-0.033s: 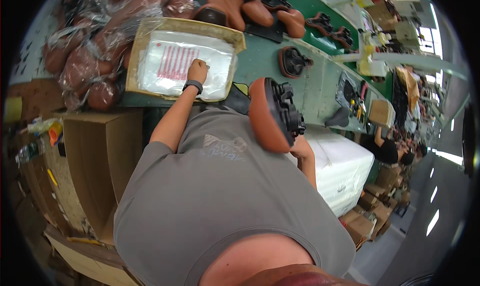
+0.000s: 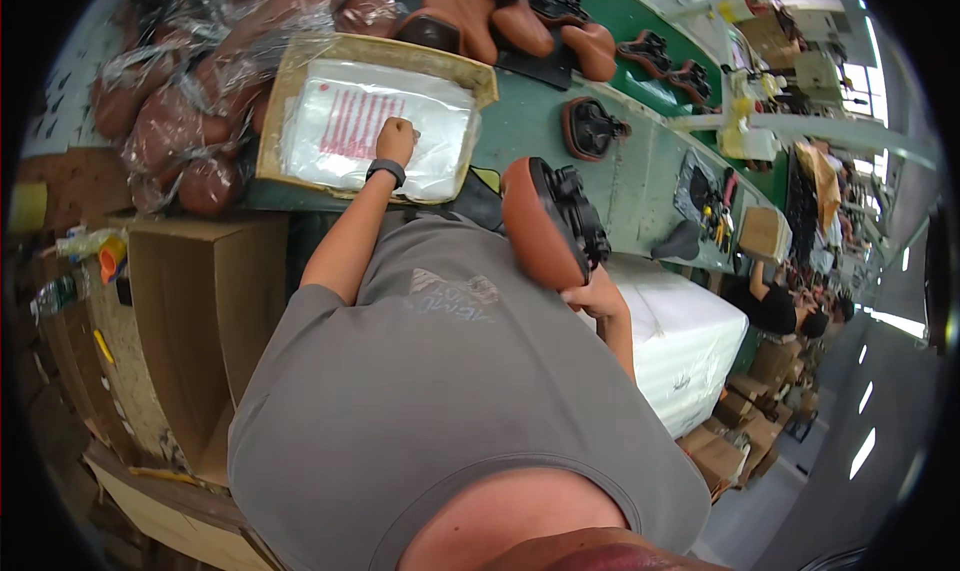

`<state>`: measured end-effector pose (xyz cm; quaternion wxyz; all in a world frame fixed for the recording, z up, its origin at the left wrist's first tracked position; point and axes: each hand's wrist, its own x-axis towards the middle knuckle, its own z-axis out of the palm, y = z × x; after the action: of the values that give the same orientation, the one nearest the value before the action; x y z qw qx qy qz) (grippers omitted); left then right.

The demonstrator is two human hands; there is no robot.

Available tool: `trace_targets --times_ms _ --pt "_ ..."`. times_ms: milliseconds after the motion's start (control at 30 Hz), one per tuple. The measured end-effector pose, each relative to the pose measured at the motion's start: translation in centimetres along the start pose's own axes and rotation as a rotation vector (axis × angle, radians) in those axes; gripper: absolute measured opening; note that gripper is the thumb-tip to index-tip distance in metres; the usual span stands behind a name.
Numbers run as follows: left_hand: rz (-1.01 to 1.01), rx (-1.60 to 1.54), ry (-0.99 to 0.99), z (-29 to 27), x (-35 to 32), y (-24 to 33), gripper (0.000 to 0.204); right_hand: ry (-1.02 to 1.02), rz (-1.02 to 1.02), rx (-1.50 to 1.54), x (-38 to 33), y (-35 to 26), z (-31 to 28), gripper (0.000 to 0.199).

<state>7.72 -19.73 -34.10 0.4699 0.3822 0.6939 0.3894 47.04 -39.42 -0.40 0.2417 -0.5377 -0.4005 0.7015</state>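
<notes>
My right hand (image 2: 599, 295) grips a brown bicycle saddle (image 2: 535, 221) by its lower end, in front of my right side. The saddle stands on edge, its black underside with rails and springs (image 2: 580, 216) facing right. Over a shallow, tan-rimmed box (image 2: 268, 136), my left hand (image 2: 397, 141) is closed, fingers curled against the top of a stack of clear plastic bags (image 2: 440, 156) with red print. A dark band circles the left wrist. What the left fingertips pinch is partly hidden by the hand.
Plastic-wrapped brown saddles (image 2: 170, 131) pile up at the far left. More saddles (image 2: 455, 21) lie behind the box, and one rests upside down (image 2: 590, 128) on the green bench (image 2: 520, 121). An open carton (image 2: 175, 311) stands left, a white wrapped block (image 2: 680, 321) right. Another person (image 2: 770, 306) works farther right.
The saddle in my right hand has risen and tilted slightly. My left hand stays on the bags, and the whole view has shifted a little.
</notes>
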Motion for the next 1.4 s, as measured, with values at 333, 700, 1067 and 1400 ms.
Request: trace_targets --times_ms 333,700,1067,1400 --pt "0.0 -0.619 -0.393 -8.3 -8.0 9.6 0.018 0.273 -0.176 0.259 15.4 0.7 9.2 0.035" --pt "-0.273 -1.585 -0.434 -18.9 -14.4 16.5 0.03 -0.316 0.075 0.78 25.1 -1.3 13.4 0.084" --pt "0.14 -0.198 -0.094 -20.2 -9.0 16.6 0.038 -0.174 -0.384 -0.056 20.2 -7.3 10.6 0.06" --pt "0.771 0.036 -0.329 -10.2 -10.5 29.4 0.016 0.552 -0.413 -1.137 20.0 -3.5 10.8 0.085"
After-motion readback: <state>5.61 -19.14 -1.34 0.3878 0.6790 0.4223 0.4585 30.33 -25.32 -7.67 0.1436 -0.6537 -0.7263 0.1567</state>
